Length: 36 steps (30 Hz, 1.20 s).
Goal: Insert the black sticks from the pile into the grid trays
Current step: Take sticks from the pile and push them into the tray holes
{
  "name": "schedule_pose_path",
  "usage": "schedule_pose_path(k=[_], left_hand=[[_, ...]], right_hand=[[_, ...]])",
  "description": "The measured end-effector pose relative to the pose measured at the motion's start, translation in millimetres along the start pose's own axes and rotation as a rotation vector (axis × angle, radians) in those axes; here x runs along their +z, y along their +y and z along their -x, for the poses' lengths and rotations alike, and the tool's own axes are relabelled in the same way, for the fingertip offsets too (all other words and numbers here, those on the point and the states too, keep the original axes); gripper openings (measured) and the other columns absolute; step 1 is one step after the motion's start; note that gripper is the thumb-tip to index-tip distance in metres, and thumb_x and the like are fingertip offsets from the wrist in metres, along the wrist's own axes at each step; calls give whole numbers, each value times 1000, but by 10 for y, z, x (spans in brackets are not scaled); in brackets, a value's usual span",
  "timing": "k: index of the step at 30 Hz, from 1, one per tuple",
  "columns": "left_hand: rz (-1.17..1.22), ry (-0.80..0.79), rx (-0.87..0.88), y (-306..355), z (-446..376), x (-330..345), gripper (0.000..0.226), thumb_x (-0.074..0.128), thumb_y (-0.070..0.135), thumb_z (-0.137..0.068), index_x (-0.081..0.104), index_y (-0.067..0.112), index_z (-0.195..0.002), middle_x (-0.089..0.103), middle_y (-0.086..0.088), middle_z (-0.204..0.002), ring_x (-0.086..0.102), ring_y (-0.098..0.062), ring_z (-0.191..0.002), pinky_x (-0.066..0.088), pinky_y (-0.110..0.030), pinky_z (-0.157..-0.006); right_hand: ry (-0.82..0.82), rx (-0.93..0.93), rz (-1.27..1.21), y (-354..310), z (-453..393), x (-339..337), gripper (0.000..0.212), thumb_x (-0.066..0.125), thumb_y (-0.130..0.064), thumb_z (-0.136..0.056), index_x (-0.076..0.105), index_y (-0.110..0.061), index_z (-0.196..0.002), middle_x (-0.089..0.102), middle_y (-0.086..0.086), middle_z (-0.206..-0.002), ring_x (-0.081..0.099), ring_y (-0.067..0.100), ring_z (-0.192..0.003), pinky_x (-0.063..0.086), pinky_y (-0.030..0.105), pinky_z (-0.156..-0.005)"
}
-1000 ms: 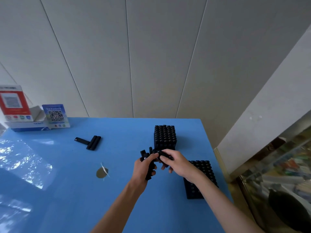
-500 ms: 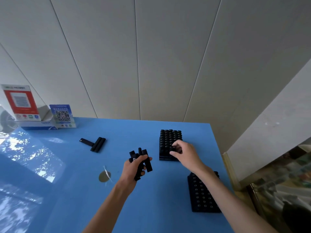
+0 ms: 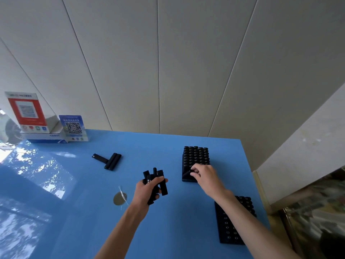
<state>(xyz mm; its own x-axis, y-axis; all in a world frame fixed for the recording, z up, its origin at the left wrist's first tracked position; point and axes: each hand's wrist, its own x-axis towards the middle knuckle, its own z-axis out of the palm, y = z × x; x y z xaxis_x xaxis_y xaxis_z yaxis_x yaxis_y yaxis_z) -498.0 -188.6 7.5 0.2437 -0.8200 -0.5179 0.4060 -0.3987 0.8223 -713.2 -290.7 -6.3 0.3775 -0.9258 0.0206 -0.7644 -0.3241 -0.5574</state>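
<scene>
My left hand [image 3: 144,192] grips a bundle of several black sticks [image 3: 155,179] above the blue table, their ends fanned upward. My right hand [image 3: 203,174] is at the near left corner of the far grid tray [image 3: 195,156], fingers curled and pinching a black stick [image 3: 191,172] into a cell. That tray is full of upright sticks. A second black grid tray [image 3: 228,227] lies nearer to me, partly under my right forearm. Three loose sticks [image 3: 110,160] remain on the table to the left.
The blue table [image 3: 74,202] ends at its right edge near a beige ledge [image 3: 302,146]. A red QR sign [image 3: 26,111] and a blue QR sign [image 3: 73,128] stand at the back left on a white box. A small round disc [image 3: 119,198] lies near my left wrist.
My right hand left the bundle in my left hand and moved right to the far tray with one stick. My left hand drew slightly left with the remaining sticks.
</scene>
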Motion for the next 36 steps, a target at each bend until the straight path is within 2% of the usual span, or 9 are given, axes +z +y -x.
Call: schedule_pose_path(k=[4,11,17,19,23,27,30,33,36], left_hand=[[-14,-5,2,1,-43,-12,21,71,11,-92,67,-1,-109,78,-13,-100,53,-16,-60,42,-28,-53],[-28,-17,-9,-18,-99,14,22,70,9,-92,66,-1,-110,77,-13,-100,53,-16,-60,43,-28,-54],[-34,-24,-11,-40,-109,38,21,70,10,-92,66,-1,-110,78,-13,-100,52,-16,-59,42,-29,-55],[-33,-24,-13,-42,-108,45,21,70,10,-92,66,0,-110,78,-13,-100,52,-16,-59,42,-29,-55],[-34,-20,-7,-32,-101,46,21,70,9,-92,66,-1,-109,78,-13,-99,53,-16,-58,42,-29,-55],[-34,-15,-2,-19,-99,23,21,71,9,-92,66,-1,-109,78,-13,-99,52,-16,-58,42,-29,-54],[-35,-10,-5,-16,-106,16,22,71,10,-92,66,-1,-110,78,-12,-99,52,-16,-59,42,-29,-54],[-42,-18,-6,-16,-108,24,22,70,10,-92,66,-2,-111,78,-12,-100,53,-16,-59,43,-29,-54],[-54,-21,-9,-22,-109,26,23,71,10,-92,66,-1,-111,78,-11,-99,53,-16,-58,43,-28,-54]], right_hand=[[12,-14,26,-18,-37,9,21,68,-16,-95,71,-8,-115,74,3,-103,68,16,-93,55,26,-82],[-25,-45,56,-13,-89,-9,10,68,-15,-91,69,-16,-101,61,-8,-90,60,11,-72,55,34,-72],[-41,-63,30,-14,-121,9,19,72,-17,-92,68,-14,-110,70,-3,-100,63,11,-88,55,29,-82],[-50,-65,43,-29,-120,9,21,70,-17,-93,67,-16,-113,68,-4,-101,61,11,-88,55,29,-81],[-83,-101,93,-62,-114,10,20,60,-18,-97,64,-18,-117,55,-8,-99,53,8,-76,45,23,-71],[-45,-106,72,-76,-108,19,15,53,-19,-100,65,-18,-109,52,-8,-98,46,2,-67,34,13,-61],[-16,-79,10,-69,-139,-4,11,62,-20,-97,71,-17,-103,55,-6,-86,51,5,-71,45,22,-69],[-42,-42,-52,-25,-160,-15,20,72,-17,-91,73,-12,-111,64,-4,-83,62,10,-72,56,33,-78],[-62,-26,-61,25,-182,-8,23,71,-9,-91,72,-9,-115,68,-1,-84,68,10,-74,59,34,-79]])
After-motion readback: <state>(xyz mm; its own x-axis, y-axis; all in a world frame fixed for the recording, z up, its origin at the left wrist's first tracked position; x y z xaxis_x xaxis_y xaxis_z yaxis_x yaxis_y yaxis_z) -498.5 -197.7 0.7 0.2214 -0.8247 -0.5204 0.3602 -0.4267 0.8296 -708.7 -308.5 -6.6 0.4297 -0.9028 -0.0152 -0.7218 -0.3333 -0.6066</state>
